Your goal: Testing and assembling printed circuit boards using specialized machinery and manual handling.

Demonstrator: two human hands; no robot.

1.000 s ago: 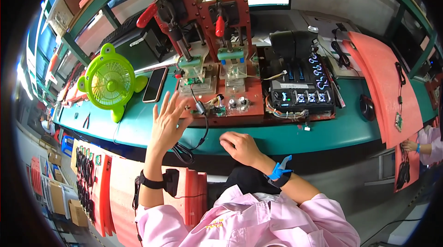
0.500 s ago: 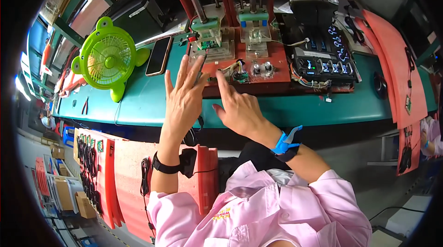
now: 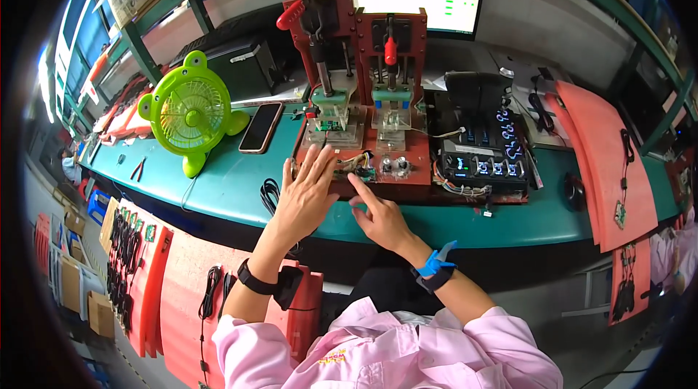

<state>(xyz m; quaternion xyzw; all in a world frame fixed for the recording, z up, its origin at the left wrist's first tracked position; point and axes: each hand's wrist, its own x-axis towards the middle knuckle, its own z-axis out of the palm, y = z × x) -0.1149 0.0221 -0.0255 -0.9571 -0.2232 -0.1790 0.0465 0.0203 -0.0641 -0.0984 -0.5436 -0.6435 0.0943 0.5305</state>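
A long green table (image 3: 523, 227) goes across. In its middle, in front of both hands, stands a red machine (image 3: 419, 154) with two tall clamps. A black box (image 3: 472, 150) with glowing numbers sits to its right, and a green frog fan (image 3: 193, 116) to its left. The left hand (image 3: 304, 205) is open with its fingers stretched out — I cannot tell what is under it. The right hand (image 3: 385, 225) is half open, pointing finger out, holding nothing I can see. A black cord (image 3: 270, 196) loops beside the left hand.
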